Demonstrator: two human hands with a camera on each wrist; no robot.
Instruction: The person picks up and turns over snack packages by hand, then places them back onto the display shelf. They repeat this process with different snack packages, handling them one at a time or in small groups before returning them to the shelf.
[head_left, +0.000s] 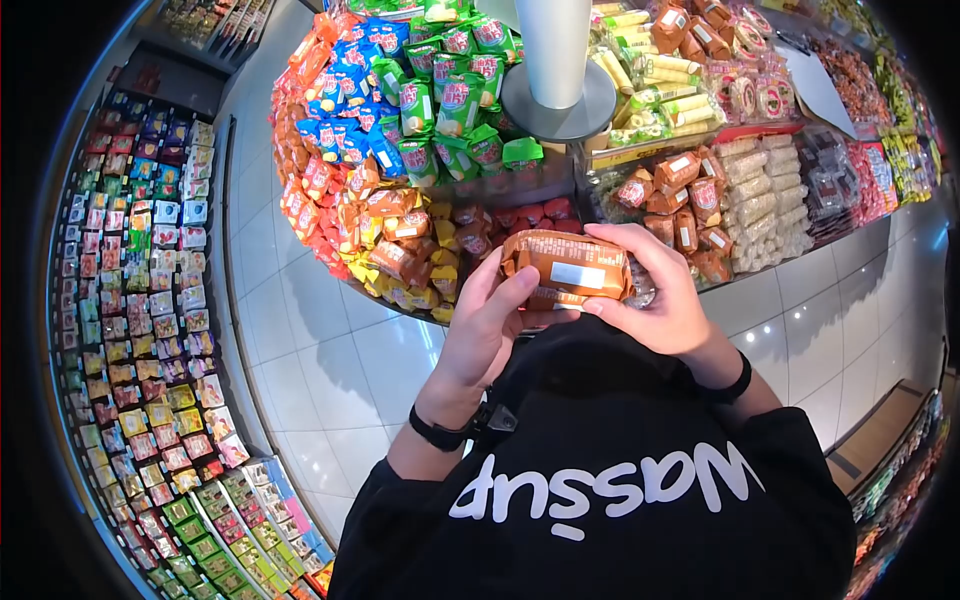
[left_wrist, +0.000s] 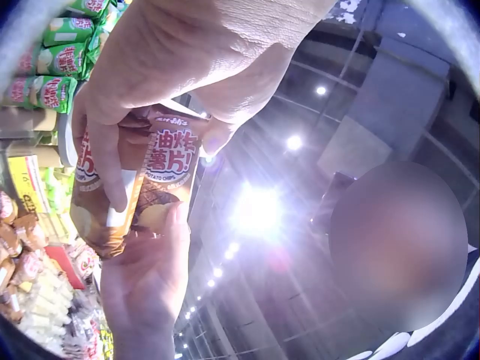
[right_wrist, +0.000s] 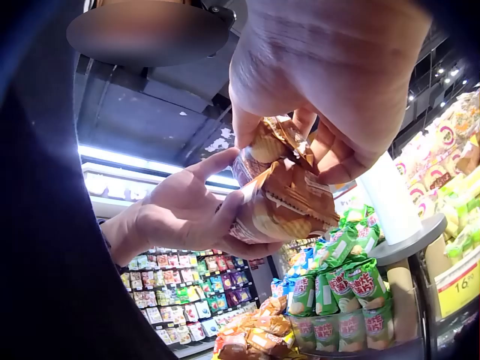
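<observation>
An orange-brown packet of potato chips (head_left: 567, 268) with a white label is held up at chest height in both hands. My left hand (head_left: 505, 288) grips its left end, thumb on the near face and fingers behind. My right hand (head_left: 630, 272) curls over its right end, fingers on the far edge and thumb below. In the left wrist view, the left hand's fingers (left_wrist: 105, 161) wrap across the packet (left_wrist: 171, 159), with the right hand (left_wrist: 146, 277) underneath. In the right wrist view, the right hand's fingers (right_wrist: 322, 142) pinch the packet (right_wrist: 289, 202) against the left hand (right_wrist: 187, 214).
Right in front is a round display stand (head_left: 600, 155) piled with green (head_left: 450, 95), blue, orange and red snack packets around a white pillar (head_left: 553, 45). Wall shelves (head_left: 150, 300) of small packets curve along the left. Pale tiled floor (head_left: 320, 360) lies between them.
</observation>
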